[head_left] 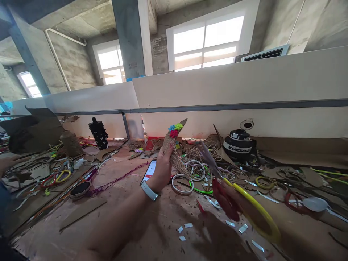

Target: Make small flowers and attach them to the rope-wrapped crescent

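My left hand (162, 168) is closed around a crescent shape wrapped in brown twine (178, 165), held upright above the table. Blue, green and red flowers (174, 131) sit near its upper tip. To the right, my right hand (246, 208) grips scissors (210, 159) by their red and yellow handles. The blades point up and left, apart from the crescent; motion blurs them and the hand. Behind the left wrist lies a phone (149, 170) with its screen lit. White rings (182, 184) lie beneath the crescent's lower end.
A black bottle marked ENERGY (237, 146) stands back right, beside tangled twine (210, 145). Silvery scraps (188, 225) lie in front. Leftward are a black tumbler (98, 134), a twine spool (71, 143) and another pair of scissors (56, 178). Another person's arm (8, 165) shows far left.
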### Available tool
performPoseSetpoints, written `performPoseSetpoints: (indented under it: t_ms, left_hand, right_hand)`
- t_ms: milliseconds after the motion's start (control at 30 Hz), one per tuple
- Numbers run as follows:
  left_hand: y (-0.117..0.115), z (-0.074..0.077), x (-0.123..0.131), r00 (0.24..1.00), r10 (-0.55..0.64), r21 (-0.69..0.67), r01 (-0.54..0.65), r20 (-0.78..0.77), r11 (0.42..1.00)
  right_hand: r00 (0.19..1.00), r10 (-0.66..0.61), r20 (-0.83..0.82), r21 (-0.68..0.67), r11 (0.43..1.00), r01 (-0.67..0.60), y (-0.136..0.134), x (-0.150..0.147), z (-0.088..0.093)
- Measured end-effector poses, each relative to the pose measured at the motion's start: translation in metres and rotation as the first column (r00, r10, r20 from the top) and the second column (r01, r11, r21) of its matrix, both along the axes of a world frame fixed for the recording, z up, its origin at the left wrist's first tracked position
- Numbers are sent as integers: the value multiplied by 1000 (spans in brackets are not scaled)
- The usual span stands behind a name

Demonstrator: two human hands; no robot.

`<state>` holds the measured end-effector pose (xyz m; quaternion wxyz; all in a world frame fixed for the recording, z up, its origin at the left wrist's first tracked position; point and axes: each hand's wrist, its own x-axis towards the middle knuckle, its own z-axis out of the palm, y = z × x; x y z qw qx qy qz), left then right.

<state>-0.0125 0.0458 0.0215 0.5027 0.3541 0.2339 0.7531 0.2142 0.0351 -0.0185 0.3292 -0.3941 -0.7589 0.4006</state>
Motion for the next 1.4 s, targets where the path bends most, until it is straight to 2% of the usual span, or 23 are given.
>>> performPoseSetpoints:
  t_ms: [33,100,200,300,400,467,533,600,733,867,1067,1200,1400]
  left_hand:
    - [-2,-4,6,1000,12,-18,-12,-14,1000]
    - [-8,-13,19,998,14,-72,-18,-60,997]
    - [-16,-25,36,996,24,-129,-36,-91,991]
    - [-19,-34,45,996,30,-118,-39,-80,992]
    - [-19,-37,45,997,20,-99,-27,-70,995]
    - [-19,-37,42,998,-48,-144,42,-33,989]
    - [-21,-37,39,992,-126,-234,126,19,964]
    - [-24,-37,37,987,-158,-295,162,39,942]
    - [-27,-41,35,984,-169,-266,148,-56,953]
    - [-27,-44,34,977,-148,-203,115,-154,972]
    - [-35,-40,32,979,-157,-251,120,-132,960]
    - [-39,-43,30,948,-231,-254,173,-220,952]
    - [-41,-46,27,908,-215,-245,130,-360,961]
  right_hand:
    - [994,49,-100,-151,986,-64,-5,-6,0]
    - [956,64,-288,-256,956,-141,-17,-16,3]
    - [927,3,-374,-267,957,-111,-29,-27,6]
    - [914,-102,-393,-251,968,0,-32,-31,3]
    - [914,-171,-369,-205,974,99,-29,-28,1]
    - [933,-173,-316,-162,979,127,-26,-25,2]
    - [955,-156,-252,-114,985,131,-25,-22,4]
    - [971,-138,-197,-56,990,130,-26,-20,6]
    - [987,-96,-129,44,994,102,-30,-20,8]
    - [988,-62,-141,16,998,65,-33,-22,6]
    - [982,-32,-185,6,999,33,-25,-20,-3]
    - [981,6,-196,6,1000,-5,-19,-17,-13]
    - [984,64,-169,0,998,-65,-22,-21,-15]
